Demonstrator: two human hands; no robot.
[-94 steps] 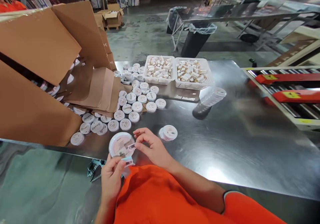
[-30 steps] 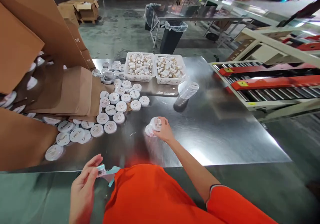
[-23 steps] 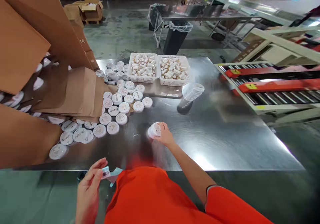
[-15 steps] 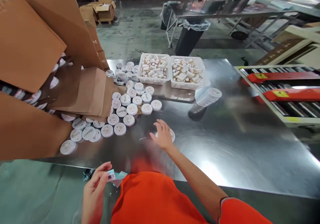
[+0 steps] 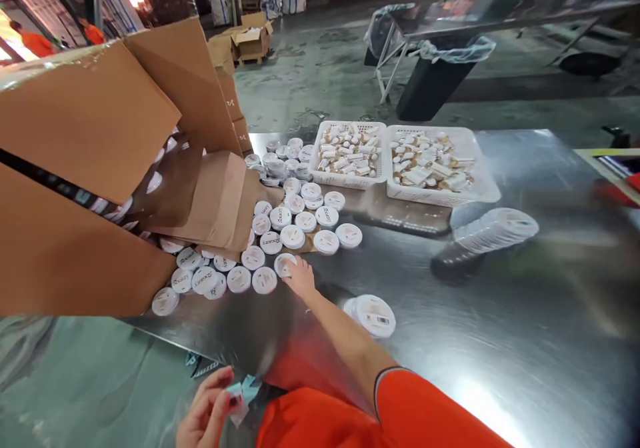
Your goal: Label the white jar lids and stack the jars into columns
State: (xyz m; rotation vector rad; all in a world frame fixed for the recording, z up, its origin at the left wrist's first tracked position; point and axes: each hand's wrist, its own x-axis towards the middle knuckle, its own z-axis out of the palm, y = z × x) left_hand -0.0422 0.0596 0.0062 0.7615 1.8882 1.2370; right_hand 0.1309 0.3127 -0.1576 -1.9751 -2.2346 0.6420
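On the steel table (image 5: 565,348) an open carton (image 5: 75,248) spills many round packs (image 5: 293,237), seemingly left to do; a tall stack (image 5: 493,231) and a short barcoded pile (image 5: 376,316) stand apart, probably done. The right hand (image 5: 301,279) grips one pack (image 5: 283,264) at the spill's edge; the left hand (image 5: 205,413) pinches a label strip (image 5: 248,389).

"What's worn on the upper body?"

"A bright orange-red shirt (image 5: 320,418), plain and slightly creased where it shows at the near side."

"And the right sleeve (image 5: 435,408)?"

"Short, the same orange-red, finished with a narrow trim (image 5: 376,395) of dark and pale bands."

"The rest?"

"Bare: the right forearm (image 5: 345,335), the right hand (image 5: 300,278) and, nearer and slightly blurred, the left hand (image 5: 207,411)."
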